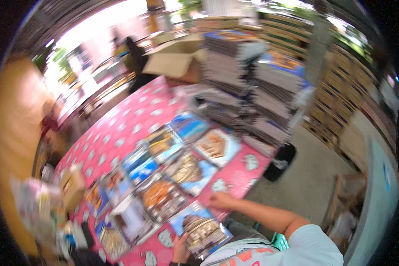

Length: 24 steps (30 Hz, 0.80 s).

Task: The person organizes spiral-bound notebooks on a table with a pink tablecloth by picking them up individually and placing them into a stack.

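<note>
My left hand (180, 249) grips the near left edge of a flat glossy picture card (200, 229) that shows a round stone building; its thumb lies on the face. My right hand (221, 201) is curled closed beside it, over the pink tablecloth (248, 162). Blur hides whether anything is between its fingers. Beyond the hands, several similar picture cards lie in rows, among them one with an orange picture (162, 197), one with a pale building (188, 172) and one with a spiral stair (216, 145).
Tall stacks of flat picture-topped pieces (275, 95) stand at the table's far right, near an open cardboard box (170, 60). Plastic bags (35, 206) and a small carton (72, 188) crowd the left edge. Piled cartons (341, 97) and a black bin (281, 162) are to the right.
</note>
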Each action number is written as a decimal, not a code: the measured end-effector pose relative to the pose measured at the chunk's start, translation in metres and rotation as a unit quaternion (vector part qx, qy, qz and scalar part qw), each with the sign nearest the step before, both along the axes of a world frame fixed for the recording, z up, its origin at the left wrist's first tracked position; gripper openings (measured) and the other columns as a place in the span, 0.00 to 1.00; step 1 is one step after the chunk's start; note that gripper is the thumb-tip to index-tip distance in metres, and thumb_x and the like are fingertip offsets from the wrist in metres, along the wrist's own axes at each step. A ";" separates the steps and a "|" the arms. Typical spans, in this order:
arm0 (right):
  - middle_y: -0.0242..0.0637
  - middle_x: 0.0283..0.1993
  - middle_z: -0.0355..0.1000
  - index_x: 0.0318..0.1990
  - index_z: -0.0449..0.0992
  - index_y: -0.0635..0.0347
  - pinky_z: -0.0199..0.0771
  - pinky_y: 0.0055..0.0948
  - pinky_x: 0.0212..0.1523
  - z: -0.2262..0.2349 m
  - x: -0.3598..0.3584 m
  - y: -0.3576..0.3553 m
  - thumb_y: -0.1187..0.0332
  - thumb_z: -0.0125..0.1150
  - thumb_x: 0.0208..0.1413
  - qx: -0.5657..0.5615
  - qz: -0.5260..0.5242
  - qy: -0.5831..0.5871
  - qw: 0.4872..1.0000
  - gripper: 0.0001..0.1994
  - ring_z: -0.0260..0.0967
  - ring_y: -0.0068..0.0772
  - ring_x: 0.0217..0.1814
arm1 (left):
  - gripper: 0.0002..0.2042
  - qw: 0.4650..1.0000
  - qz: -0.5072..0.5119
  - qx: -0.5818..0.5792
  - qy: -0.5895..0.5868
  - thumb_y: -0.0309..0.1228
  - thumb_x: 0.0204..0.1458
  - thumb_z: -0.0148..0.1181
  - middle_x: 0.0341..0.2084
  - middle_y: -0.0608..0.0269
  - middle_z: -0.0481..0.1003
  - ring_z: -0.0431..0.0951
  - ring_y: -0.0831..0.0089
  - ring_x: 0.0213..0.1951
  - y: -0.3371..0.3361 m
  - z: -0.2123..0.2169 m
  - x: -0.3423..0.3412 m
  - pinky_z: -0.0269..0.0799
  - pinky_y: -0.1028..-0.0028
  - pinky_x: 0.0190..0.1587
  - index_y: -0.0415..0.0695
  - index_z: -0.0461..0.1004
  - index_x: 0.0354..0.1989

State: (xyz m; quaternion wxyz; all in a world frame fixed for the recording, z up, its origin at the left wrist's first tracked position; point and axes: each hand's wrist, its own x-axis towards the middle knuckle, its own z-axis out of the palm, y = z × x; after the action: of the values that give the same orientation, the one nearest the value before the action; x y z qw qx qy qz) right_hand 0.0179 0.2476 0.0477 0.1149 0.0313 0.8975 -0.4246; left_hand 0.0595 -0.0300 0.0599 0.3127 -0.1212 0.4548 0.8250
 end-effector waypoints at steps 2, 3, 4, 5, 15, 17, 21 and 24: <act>0.43 0.26 0.72 0.32 0.74 0.61 0.69 0.36 0.33 0.032 -0.042 0.009 0.63 0.55 0.48 0.034 -0.050 0.121 0.991 0.10 0.71 0.39 0.29 | 0.16 0.999 0.041 -0.015 0.029 0.21 0.48 0.52 0.40 0.61 0.71 0.72 0.68 0.40 -0.005 -0.004 0.005 0.70 0.66 0.44 0.39 0.63 0.47; 0.43 0.29 0.72 0.33 0.73 0.61 0.69 0.37 0.36 0.055 -0.066 0.007 0.64 0.56 0.47 0.052 -0.047 0.142 0.987 0.10 0.70 0.40 0.32 | 0.16 0.997 0.067 -0.022 0.024 0.21 0.48 0.53 0.40 0.62 0.71 0.72 0.69 0.40 -0.004 -0.001 0.009 0.69 0.68 0.45 0.39 0.63 0.47; 0.44 0.31 0.71 0.33 0.73 0.61 0.68 0.37 0.38 0.075 -0.084 0.007 0.64 0.56 0.46 0.071 -0.054 0.161 0.983 0.10 0.69 0.42 0.34 | 0.17 0.996 0.080 -0.029 0.017 0.21 0.48 0.53 0.39 0.63 0.71 0.72 0.71 0.39 -0.002 0.003 0.012 0.68 0.69 0.45 0.39 0.63 0.47; 0.44 0.34 0.70 0.35 0.72 0.61 0.66 0.37 0.41 0.070 -0.106 0.009 0.65 0.57 0.45 0.108 -0.029 0.223 0.968 0.11 0.67 0.43 0.39 | 0.17 0.995 0.087 -0.039 0.012 0.22 0.47 0.53 0.39 0.63 0.71 0.71 0.72 0.39 -0.001 0.007 0.015 0.67 0.71 0.45 0.39 0.63 0.47; 0.46 0.50 0.65 0.48 0.64 0.63 0.65 0.39 0.48 0.020 -0.275 -0.048 0.69 0.56 0.43 0.393 0.113 0.255 0.876 0.21 0.61 0.43 0.53 | 0.18 0.977 0.195 -0.082 0.006 0.24 0.46 0.57 0.38 0.65 0.70 0.70 0.76 0.38 -0.020 -0.012 0.048 0.67 0.74 0.43 0.38 0.64 0.47; 0.46 0.49 0.66 0.47 0.66 0.62 0.68 0.38 0.43 0.011 -0.282 -0.034 0.72 0.50 0.47 0.399 0.146 0.266 0.865 0.17 0.65 0.45 0.49 | 0.19 0.977 0.198 -0.073 -0.010 0.25 0.46 0.57 0.39 0.65 0.69 0.70 0.75 0.38 -0.021 -0.010 0.045 0.67 0.72 0.43 0.38 0.64 0.47; 0.45 0.30 0.70 0.39 0.73 0.53 0.68 0.41 0.34 0.047 -0.270 -0.007 0.68 0.48 0.51 0.242 0.073 0.272 0.928 0.10 0.68 0.47 0.34 | 0.16 0.975 0.219 0.001 -0.027 0.28 0.50 0.53 0.40 0.63 0.70 0.71 0.73 0.39 -0.023 -0.011 0.044 0.68 0.72 0.43 0.39 0.63 0.48; 0.46 0.30 0.70 0.41 0.74 0.52 0.68 0.39 0.32 0.114 -0.234 -0.027 0.71 0.52 0.49 0.149 0.051 0.386 0.909 0.11 0.69 0.46 0.33 | 0.16 0.974 0.227 0.007 -0.007 0.31 0.52 0.51 0.42 0.62 0.70 0.72 0.73 0.41 -0.027 -0.010 0.048 0.69 0.71 0.44 0.40 0.64 0.49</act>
State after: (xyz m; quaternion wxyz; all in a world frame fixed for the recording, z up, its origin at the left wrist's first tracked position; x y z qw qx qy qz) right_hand -0.2162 0.2211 0.1621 -0.2247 -0.1639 0.9252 -0.2583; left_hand 0.1072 -0.0573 0.0500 0.1210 -0.2247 0.4072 0.8769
